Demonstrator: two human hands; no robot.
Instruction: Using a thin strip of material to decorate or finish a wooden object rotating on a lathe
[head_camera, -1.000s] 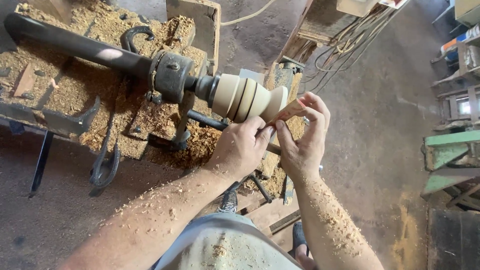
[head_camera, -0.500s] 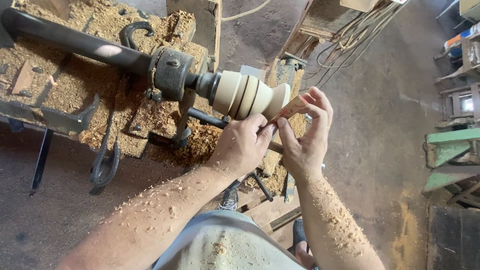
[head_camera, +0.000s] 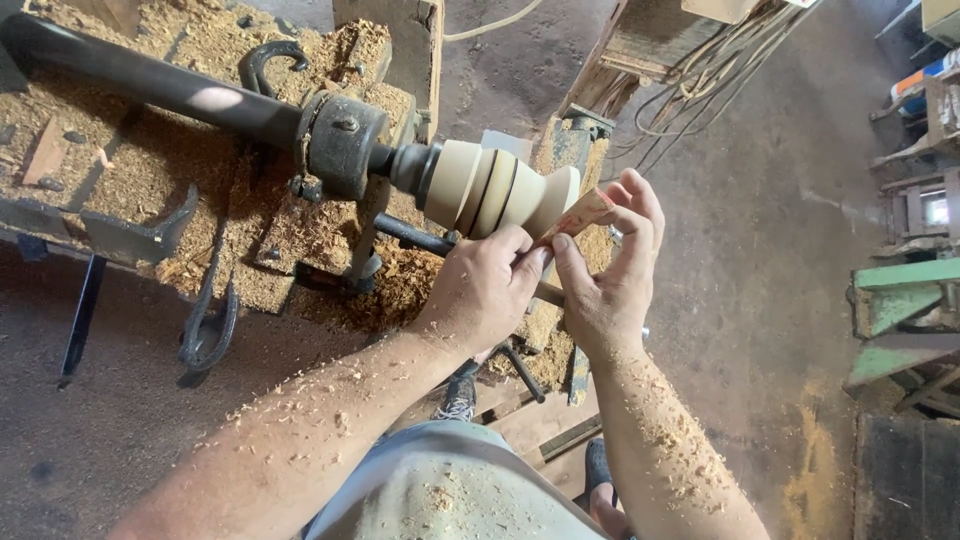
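A pale turned wooden piece (head_camera: 497, 187) with grooves sits on the end of a dark lathe spindle (head_camera: 340, 143). My left hand (head_camera: 487, 289) is just below the piece, fingers curled around a thin tool shaft. My right hand (head_camera: 607, 270) is at the piece's free end and pinches a small folded strip, reddish-brown, that looks like sandpaper (head_camera: 578, 212), against the wood. Both forearms are dusted with wood shavings.
Sawdust and shavings cover the lathe bed (head_camera: 130, 170). A dark metal bar (head_camera: 130, 75) runs left from the spindle. Curved iron hooks (head_camera: 205, 335) hang below the bed. Cables (head_camera: 720, 60) lie at the top right. Green metal frames (head_camera: 900, 310) stand at the right.
The view has shifted slightly. My right hand's fingers have closed in a little on the strip at the end of the piece. My left hand stays under it.
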